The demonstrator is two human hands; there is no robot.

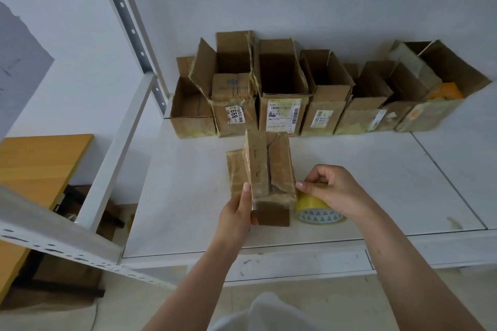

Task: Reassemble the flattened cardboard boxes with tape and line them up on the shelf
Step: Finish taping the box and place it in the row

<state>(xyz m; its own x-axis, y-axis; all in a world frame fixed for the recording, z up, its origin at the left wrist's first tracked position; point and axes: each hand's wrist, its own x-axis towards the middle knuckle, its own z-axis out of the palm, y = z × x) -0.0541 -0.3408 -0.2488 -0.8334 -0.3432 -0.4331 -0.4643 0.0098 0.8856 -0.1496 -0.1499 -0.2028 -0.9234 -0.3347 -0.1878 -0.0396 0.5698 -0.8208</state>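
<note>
Clothing: pale fabric (pixel 265 312) shows at the bottom edge, between the two bare forearms.
Shelf edge: the white shelf (pixel 349 183) has a scuffed front lip nearest the person; its flat board carries everything else.
Left hand: the left hand (pixel 236 212) grips the near left corner of the small box, thumb up along its left side, fingers hidden behind or below.
Right hand: the right hand (pixel 328 191) is curled over the tape roll, with thumb and forefinger pinched together just at the box's near right corner; what they pinch is too small to tell.
Tape roll: the yellow tape roll (pixel 317 209) lies flat on the shelf, just beside the box on its right, partly under the right hand.
Small box: the small box (pixel 269 169) stands on the shelf near the front, bottom flaps closed and facing up, shiny tape across them; a flap (pixel 271 216) lies toward the person.
Row of boxes: the open boxes (pixel 317 88) stand side by side along the back wall, tops open, several bearing printed labels; the one farthest right (pixel 443 88) holds something orange.
Frame: a white perforated upright (pixel 126 21) rises at the left.
Beyond the shelf: a wooden table (pixel 37 164) sits lower left.
</note>
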